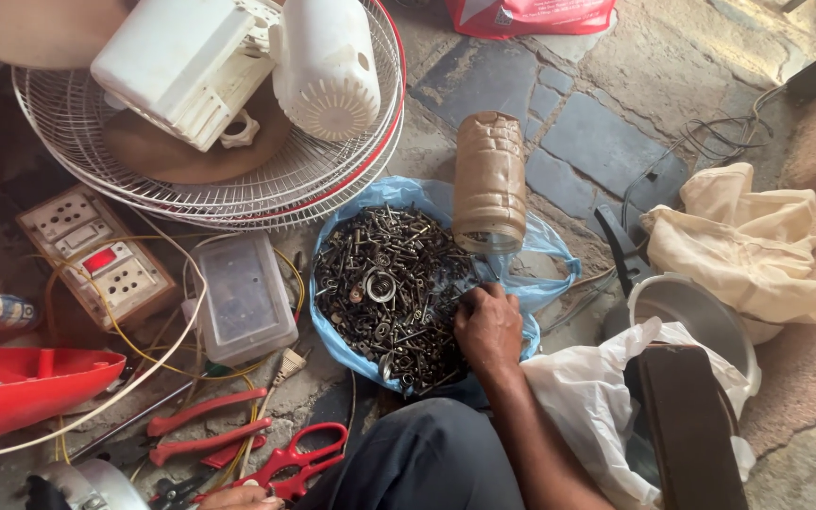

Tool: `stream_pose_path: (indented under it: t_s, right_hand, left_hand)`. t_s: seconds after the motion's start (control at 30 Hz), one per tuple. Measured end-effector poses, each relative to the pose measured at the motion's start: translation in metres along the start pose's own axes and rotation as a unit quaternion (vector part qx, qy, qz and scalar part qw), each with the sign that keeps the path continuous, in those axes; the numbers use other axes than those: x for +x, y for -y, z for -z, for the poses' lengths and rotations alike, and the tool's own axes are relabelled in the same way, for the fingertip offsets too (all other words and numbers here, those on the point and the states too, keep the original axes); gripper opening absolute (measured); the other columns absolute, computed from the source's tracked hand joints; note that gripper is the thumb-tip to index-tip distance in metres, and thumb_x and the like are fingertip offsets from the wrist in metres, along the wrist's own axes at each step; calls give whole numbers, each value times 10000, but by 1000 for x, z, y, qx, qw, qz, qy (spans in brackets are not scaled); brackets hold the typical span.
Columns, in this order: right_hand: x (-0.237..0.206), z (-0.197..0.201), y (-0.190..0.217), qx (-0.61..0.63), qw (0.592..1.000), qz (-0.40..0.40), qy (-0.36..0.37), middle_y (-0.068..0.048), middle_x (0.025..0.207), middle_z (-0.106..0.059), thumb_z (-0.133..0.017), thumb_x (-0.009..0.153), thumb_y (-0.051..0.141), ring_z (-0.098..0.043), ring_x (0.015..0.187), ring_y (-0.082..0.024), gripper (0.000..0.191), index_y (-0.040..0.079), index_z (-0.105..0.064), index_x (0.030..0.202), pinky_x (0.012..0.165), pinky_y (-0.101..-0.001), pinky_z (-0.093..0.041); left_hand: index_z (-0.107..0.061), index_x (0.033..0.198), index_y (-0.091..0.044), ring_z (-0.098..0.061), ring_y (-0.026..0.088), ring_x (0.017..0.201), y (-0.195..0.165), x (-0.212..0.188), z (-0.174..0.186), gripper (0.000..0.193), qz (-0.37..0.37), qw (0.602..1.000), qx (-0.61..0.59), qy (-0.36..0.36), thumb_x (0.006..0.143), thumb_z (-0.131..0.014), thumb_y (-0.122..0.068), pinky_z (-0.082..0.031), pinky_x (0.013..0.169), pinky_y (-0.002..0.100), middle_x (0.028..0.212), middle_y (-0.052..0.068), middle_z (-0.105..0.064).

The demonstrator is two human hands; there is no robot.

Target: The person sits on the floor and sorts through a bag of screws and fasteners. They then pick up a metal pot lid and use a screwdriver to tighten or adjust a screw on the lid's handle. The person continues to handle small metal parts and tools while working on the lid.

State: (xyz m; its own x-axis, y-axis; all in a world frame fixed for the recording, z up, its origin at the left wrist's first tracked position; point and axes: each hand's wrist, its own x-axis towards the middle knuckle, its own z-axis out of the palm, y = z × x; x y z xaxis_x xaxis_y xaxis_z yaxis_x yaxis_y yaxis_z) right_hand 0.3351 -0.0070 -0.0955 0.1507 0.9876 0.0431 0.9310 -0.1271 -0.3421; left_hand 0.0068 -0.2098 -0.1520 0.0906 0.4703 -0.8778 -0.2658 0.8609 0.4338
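A round white wire fan guard lay at the top left with white plastic fan motor housings piled in it. Below it sat a beige switch-and-socket board, a clear lidded plastic box, red-handled pliers and red-handled scissors. A crumpled cream cloth lay to the right, beside a grey metal bowl lined by a white plastic bag.

In the middle, a blue plastic bag spread open on the stone floor held a heap of dark screws, nuts and washers. A tape-wrapped brown jar lay on its side at the heap's far edge.

The right hand rested on the heap's right edge, fingers curled down into the screws; whether they pinched one could not be told. The left hand barely showed at the bottom edge, its grip unclear.
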Motion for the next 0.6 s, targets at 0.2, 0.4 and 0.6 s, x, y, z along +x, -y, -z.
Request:
stream_pose_path:
  t_s: [0.2, 0.4, 0.6]
  right_hand:
    - [5, -5, 3, 19, 996, 84, -10, -105, 1214, -668, -706, 835, 156, -587, 1145, -335, 330, 188, -759, 1159, 980, -458, -489]
    - [-4, -5, 16, -18, 978, 204, 22, -138, 1276, -625, -667, 851, 182, -549, 1167, -368, 439, 252, -729, 1279, 954, -517, -428]
    - [-19, 0, 0, 1, 993, 121, -6, -58, 1198, -695, -680, 846, 179, -600, 1135, -327, 263, 191, -781, 1089, 964, -475, -468]
  left_hand:
    - [-722, 984, 50, -757, 227, 811, 2, 2, -3, 226, -2, 1000, 2, 1, 790, -730, -68, -599, 775, 337, 836, 168, -769]
    - [-726, 973, 41, -756, 223, 808, 0, 2, -4, 220, -4, 1000, 4, -1, 783, -738, -67, -599, 773, 334, 834, 161, -767]
    - [-729, 963, 33, -755, 218, 805, -2, 1, -6, 213, -4, 1000, 7, -3, 775, -746, -66, -599, 771, 332, 831, 154, -765]
